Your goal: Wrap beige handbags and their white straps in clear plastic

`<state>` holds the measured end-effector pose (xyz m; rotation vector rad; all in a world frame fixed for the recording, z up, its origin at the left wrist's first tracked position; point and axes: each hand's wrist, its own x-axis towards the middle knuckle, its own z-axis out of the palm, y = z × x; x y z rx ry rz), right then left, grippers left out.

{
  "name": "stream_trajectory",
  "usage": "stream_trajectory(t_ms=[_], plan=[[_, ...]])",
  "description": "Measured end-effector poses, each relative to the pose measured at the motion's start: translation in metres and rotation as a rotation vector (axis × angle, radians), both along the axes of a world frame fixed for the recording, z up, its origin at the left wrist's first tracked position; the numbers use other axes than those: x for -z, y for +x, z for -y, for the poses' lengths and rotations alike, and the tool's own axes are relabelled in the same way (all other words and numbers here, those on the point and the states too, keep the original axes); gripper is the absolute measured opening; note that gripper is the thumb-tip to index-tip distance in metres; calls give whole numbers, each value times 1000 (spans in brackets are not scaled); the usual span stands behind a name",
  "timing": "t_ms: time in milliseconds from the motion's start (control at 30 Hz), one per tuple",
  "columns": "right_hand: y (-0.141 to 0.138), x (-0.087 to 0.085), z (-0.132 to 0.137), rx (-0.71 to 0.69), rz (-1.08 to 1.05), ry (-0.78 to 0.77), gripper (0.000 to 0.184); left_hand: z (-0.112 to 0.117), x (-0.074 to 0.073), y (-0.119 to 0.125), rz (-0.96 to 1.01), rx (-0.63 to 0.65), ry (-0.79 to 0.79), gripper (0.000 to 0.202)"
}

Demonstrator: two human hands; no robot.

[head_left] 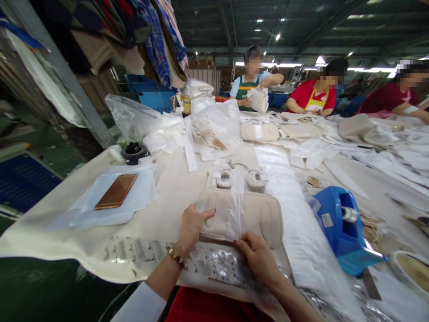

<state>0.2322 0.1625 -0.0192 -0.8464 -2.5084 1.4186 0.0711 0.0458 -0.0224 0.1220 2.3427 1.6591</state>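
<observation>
A beige handbag (252,206) lies flat in front of me, with a translucent wrapping strip (237,201) running across its middle. My left hand (196,223) grips the bag's left end, thumb on top and the other fingers partly hidden at the edge. At the bag's near edge, my right hand (256,255) pinches the lower end of the strip between thumb and fingers. Two wrapped ring-shaped parts (225,179) of the bag's strap or handle sit just beyond it. Printed clear plastic bags (147,252) are spread under and in front of the handbag.
A phone (116,191) rests on white sheets at left, near a black round object (134,153). To the right stand a white foam sheet roll (284,192), a blue tape dispenser (345,228) and a tape roll (411,270). Several co-workers (250,85) work across the cluttered table.
</observation>
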Motion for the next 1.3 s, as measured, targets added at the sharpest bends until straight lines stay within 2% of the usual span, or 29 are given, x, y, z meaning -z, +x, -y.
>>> stream_trajectory(t_ms=[267, 500, 600, 700, 767, 867, 967, 1100, 1300], plan=[[2, 0, -2, -13, 90, 163, 21, 0, 6, -4, 37, -4, 57, 45], [10, 0, -2, 23, 84, 242, 21, 2, 2, -5, 31, 34, 25, 44], [17, 6, -2, 82, -27, 326, 25, 2, 1, -3, 26, 43, 7, 44], [16, 13, 0, 93, -211, 473, 26, 2, 0, -2, 19, 42, -22, 45], [13, 15, 1, 85, -259, 537, 24, 2, -2, -1, 8, 40, -44, 44], [9, 11, 0, 54, -236, 429, 21, 2, -5, 0, -9, 44, -68, 43], [7, 4, -6, 106, -183, 344, 19, 3, -6, 1, -20, 56, -77, 42], [-1, -3, -13, 148, -96, 380, 17, 4, -4, 1, -29, 74, -82, 44], [-19, -9, -8, 163, 30, 471, 12, 5, 0, 1, -44, 93, -110, 46]])
